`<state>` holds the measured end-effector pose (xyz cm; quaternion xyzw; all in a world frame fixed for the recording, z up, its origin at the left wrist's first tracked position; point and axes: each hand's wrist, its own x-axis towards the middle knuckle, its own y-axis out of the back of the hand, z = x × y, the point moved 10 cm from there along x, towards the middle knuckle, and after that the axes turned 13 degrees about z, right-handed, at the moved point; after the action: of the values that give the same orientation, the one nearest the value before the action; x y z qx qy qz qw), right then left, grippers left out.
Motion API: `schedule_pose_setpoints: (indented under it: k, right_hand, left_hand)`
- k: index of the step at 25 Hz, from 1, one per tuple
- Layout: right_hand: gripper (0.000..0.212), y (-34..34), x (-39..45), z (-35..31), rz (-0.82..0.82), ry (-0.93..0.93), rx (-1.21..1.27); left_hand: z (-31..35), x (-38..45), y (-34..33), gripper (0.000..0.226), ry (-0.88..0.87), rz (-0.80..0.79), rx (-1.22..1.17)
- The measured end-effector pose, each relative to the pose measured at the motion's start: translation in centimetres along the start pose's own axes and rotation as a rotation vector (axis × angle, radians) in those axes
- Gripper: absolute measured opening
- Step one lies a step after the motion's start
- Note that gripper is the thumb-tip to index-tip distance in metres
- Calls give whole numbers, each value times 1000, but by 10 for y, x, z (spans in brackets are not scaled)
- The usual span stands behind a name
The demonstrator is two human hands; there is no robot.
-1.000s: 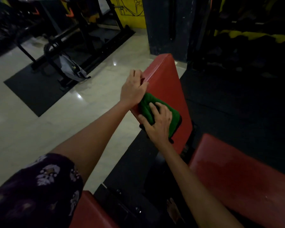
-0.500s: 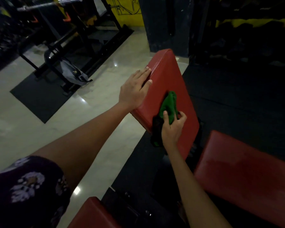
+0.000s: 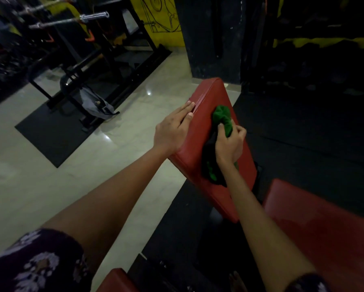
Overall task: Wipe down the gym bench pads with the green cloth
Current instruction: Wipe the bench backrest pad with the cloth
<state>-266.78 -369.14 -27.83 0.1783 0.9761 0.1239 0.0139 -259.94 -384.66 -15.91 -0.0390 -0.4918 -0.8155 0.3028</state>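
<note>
A tilted red bench pad [image 3: 206, 98] stands in the middle of the view. My left hand [image 3: 172, 129] rests flat against its left side edge, fingers straight. My right hand [image 3: 230, 144] grips the bunched green cloth [image 3: 223, 116] on the pad's face; one end of the cloth sticks out above my fingers and the other end hangs dark below my wrist. A second red pad [image 3: 324, 232] lies at the lower right, and the corner of a third red pad [image 3: 118, 281] shows at the bottom.
A black weight rack with barbells [image 3: 88, 49] stands on a black mat at the upper left, with a grey bag [image 3: 94, 104] leaning on it. Pale tiled floor [image 3: 40, 165] lies to the left. A dark pillar [image 3: 212, 39] rises behind the pad; black flooring is to the right.
My right hand went from pressing the cloth flat to gripping it bunched, shifting right and up the pad. My left hand's fingers straightened along the pad's edge.
</note>
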Motion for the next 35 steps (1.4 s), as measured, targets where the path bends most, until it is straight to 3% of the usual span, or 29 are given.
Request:
schedule_pose_setpoints:
  k: [2, 6, 8, 12, 15, 17, 19, 21, 26, 29, 35]
  right_hand:
    - [47, -3, 4, -4, 9, -72, -11]
    - [51, 21, -74, -37, 35, 362, 83]
    - [49, 13, -57, -50, 50, 408, 86]
    - [46, -11, 38, -71, 122, 275, -17]
    - [68, -19, 57, -45, 154, 153, -121]
    - [81, -20, 56, 10, 118, -86, -46]
    - [79, -22, 53, 61, 27, -375, 26]
    - [83, -27, 51, 62, -49, -461, 68]
    - [68, -18, 4, -21, -119, 22, -17]
    - [62, 1, -32, -3, -96, 222, -30]
    - [50, 1, -1, 19, -56, -13, -35]
  left_hand:
    - [-1, 1, 0, 36, 3, 2, -6]
    - [2, 0, -1, 36, -25, 8, -11]
    - [0, 3, 0, 36, -12, 15, -19]
    - [-3, 3, -2, 36, -17, 11, -9]
    - [-2, 2, -2, 36, -27, 10, -19]
    - [-1, 4, -1, 37, -41, 18, -21]
    - [-1, 4, -2, 36, -42, 19, -24]
    - [-1, 2, -1, 36, -41, 30, -29]
    - [0, 2, 0, 36, -25, 37, -15]
    - [-1, 2, -1, 35, -24, 36, -22]
    - [-2, 2, -1, 35, -10, 30, -44]
